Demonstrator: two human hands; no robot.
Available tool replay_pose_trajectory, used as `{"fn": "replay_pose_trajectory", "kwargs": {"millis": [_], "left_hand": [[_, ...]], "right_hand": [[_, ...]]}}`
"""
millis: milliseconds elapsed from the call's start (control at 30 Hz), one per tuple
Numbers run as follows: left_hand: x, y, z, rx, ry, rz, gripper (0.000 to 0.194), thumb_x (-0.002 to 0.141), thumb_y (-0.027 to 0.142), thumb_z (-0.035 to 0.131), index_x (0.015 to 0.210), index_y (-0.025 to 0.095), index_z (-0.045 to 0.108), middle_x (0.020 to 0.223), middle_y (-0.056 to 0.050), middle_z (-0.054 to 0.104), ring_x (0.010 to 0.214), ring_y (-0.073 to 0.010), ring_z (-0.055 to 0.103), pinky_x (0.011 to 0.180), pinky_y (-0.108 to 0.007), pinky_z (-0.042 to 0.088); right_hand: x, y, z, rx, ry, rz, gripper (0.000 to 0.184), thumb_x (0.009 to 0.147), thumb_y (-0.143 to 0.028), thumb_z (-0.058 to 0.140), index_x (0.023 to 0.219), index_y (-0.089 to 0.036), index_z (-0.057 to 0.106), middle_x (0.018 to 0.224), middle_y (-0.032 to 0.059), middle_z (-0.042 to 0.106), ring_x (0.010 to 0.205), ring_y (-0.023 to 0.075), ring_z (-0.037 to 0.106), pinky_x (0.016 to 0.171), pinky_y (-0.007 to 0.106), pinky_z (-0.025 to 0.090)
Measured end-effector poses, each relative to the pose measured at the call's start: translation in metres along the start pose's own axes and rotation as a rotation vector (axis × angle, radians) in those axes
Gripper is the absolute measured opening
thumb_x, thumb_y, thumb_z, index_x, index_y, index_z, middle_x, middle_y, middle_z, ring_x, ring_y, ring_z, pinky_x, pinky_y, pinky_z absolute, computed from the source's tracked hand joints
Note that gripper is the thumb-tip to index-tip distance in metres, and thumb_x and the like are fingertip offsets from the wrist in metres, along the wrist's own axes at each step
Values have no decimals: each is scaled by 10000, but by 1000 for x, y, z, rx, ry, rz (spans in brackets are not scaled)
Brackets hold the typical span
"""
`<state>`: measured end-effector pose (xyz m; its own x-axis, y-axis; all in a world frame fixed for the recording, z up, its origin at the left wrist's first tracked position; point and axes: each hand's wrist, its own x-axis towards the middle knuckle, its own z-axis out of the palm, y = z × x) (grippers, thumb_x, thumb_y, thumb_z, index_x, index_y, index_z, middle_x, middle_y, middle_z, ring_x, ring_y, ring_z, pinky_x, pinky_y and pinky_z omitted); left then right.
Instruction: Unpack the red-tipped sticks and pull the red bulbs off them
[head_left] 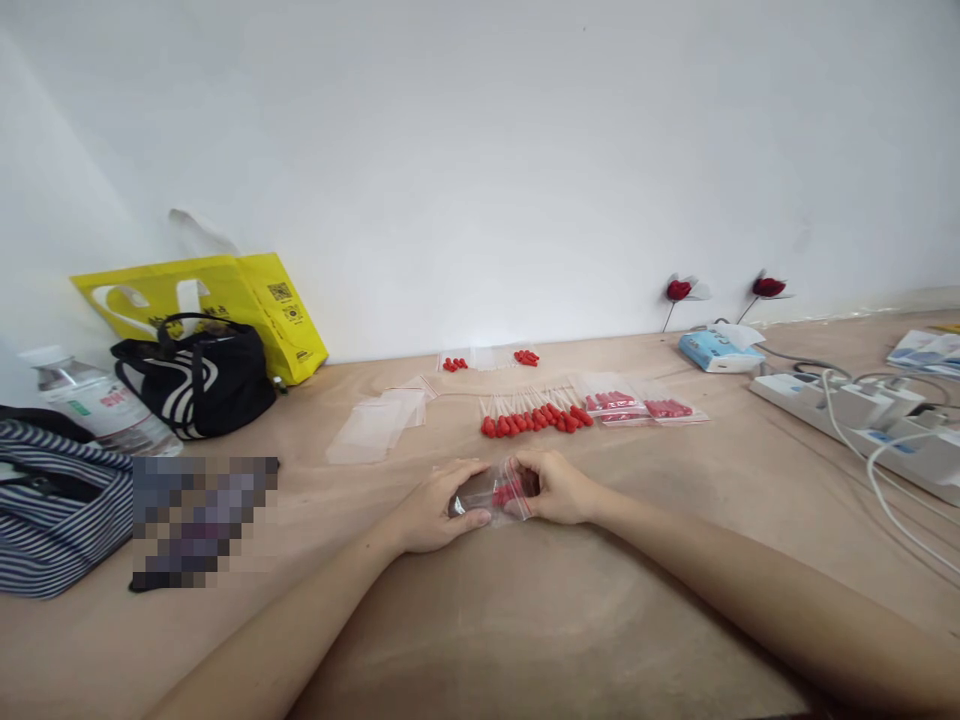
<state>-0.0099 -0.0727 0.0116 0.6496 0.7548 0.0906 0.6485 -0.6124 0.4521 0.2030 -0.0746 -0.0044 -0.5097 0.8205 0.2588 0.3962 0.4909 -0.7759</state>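
Head view: what's largest?

The table [562,620], its back edge against the wall. Near its left edge stands a yellow bag [289,335], leaning there probably to stay upright. Toward the right edge lies a power strip [799,402], perhaps kept aside for working room.

And the hands?

Both are at the middle, toward the near edge. The left hand [435,508] curls thumb and fingers around the left end of a clear bag [516,508]; the right hand [562,490] pinches the other end, by the red seal line.

Why two hands?

Thin film slumps, I'd say, so each end seems to need steadying.

Other bags?

Flat bags [379,425] lie overlapped left of centre, likely fanned for easy lifting. Filled bags [615,402] lie right of the row, apparently grouped apart.

What row?

Sticks [534,415] side by side, red tips toward the near edge, maybe for easy counting.

Smallest?

Red pieces [508,492] inside the held bag; their number I can't tell.
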Motion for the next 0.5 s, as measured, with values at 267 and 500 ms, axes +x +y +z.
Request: {"fn": "replay_pose_trajectory", "kwargs": {"millis": [267, 500], "left_hand": [[-1, -2, -1, 15, -24, 9, 508, 770, 429, 504, 1219, 205, 419, 1285, -76, 440, 1201, -227, 367, 997, -403, 299], [-1, -8, -3, -63, 73, -23, 380, 815, 405, 434, 1128, 198, 496, 1213, -61, 510, 1113, -203, 459, 956, -358, 344]], "right_hand": [[-2, 24, -17, 413, 26, 117, 206, 612, -264, 661, 756, -146, 574, 696, -11, 591, 556, 73, 505, 532, 207, 401], [0, 42, -60, 566, 264, 141, 215, 592, -267, 686, 752, -152, 599, 645, -7, 626, 594, 97, 568, 591, 230, 431]]}}
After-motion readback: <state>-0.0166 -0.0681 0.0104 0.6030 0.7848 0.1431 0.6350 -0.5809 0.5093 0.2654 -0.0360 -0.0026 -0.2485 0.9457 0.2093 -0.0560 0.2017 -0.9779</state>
